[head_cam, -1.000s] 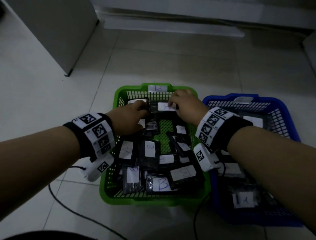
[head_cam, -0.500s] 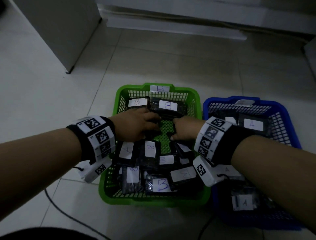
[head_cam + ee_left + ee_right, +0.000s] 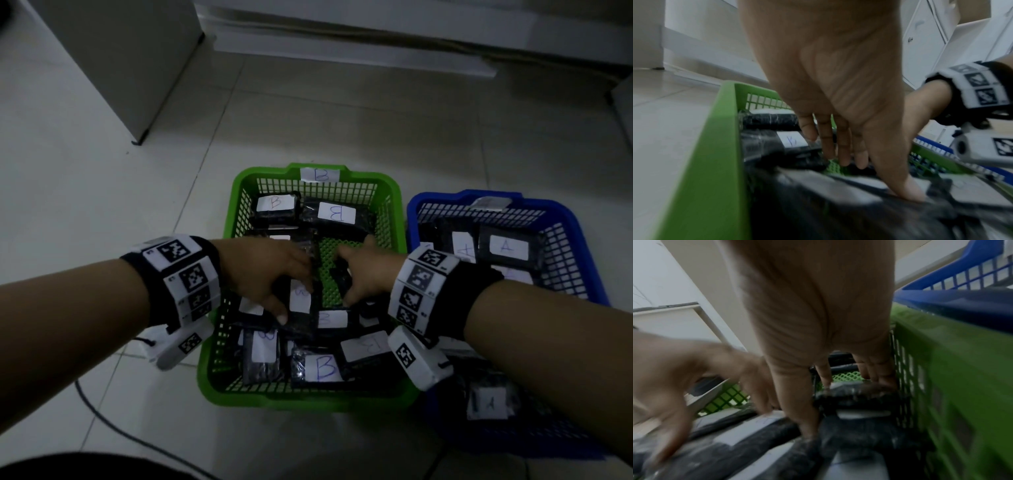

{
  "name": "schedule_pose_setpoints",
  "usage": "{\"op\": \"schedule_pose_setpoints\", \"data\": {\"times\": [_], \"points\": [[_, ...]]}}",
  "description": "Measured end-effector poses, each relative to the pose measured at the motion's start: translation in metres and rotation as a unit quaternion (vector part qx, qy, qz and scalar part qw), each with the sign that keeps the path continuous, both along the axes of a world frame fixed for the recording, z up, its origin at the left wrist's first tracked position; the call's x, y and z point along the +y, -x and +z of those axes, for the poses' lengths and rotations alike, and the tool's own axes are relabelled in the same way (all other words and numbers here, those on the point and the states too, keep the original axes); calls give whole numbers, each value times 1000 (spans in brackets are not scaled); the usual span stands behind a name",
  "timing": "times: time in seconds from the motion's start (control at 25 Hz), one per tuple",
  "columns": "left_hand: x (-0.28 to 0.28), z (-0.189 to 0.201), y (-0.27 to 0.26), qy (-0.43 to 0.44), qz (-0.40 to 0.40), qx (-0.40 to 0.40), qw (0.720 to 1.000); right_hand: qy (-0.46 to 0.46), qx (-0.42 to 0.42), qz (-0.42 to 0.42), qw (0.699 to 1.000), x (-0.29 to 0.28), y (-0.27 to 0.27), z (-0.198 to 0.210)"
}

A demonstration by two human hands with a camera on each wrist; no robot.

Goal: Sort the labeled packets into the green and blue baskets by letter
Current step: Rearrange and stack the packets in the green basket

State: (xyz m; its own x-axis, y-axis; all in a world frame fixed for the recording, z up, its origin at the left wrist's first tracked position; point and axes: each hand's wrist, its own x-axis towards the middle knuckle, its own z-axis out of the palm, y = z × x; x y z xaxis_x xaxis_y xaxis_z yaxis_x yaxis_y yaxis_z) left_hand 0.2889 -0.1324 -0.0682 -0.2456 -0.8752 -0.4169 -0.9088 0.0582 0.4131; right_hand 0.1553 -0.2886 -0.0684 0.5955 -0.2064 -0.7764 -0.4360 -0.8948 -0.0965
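Note:
The green basket (image 3: 308, 401), tagged B on its far rim, holds several black packets with white B labels. Two of these packets (image 3: 335, 214) lie side by side at its far end. My left hand (image 3: 291, 294) spans a B packet (image 3: 301, 305) in the middle, thumb on the near edge and fingers over the far edge. The left wrist view shows that left hand (image 3: 875, 177) the same way. My right hand (image 3: 346, 279) pinches a dark packet (image 3: 342, 284) beside it. In the right wrist view this right hand (image 3: 842, 407) holds that dark packet (image 3: 859, 394). The blue basket (image 3: 582, 240) on the right holds A packets (image 3: 507, 248).
The baskets stand side by side on a tiled floor. A black cable (image 3: 113, 425) runs across the floor at the near left. A white cabinet (image 3: 120, 51) stands at the back left, with a low ledge (image 3: 342, 51) along the back wall.
Both hands have drawn back from the green basket's far end to its middle, leaving two B packets there. They now close on packets in the middle.

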Motion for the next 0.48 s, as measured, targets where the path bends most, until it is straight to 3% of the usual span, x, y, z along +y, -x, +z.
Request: {"op": "schedule_pose_setpoints", "data": {"times": [0.16,0.28,0.36,0.48], "points": [[9,-1,14,-48,-22,-40,998,-50,-95,-40,993,3,-2,-2],[10,2,17,-83,-54,-104,990,11,-210,57,976,2,-7,0],[9,5,20,-83,-56,-110,989,56,-229,106,966,-2,-7,1],[11,7,22,-58,-50,-103,992,66,-219,73,971,-7,-3,3]]}}
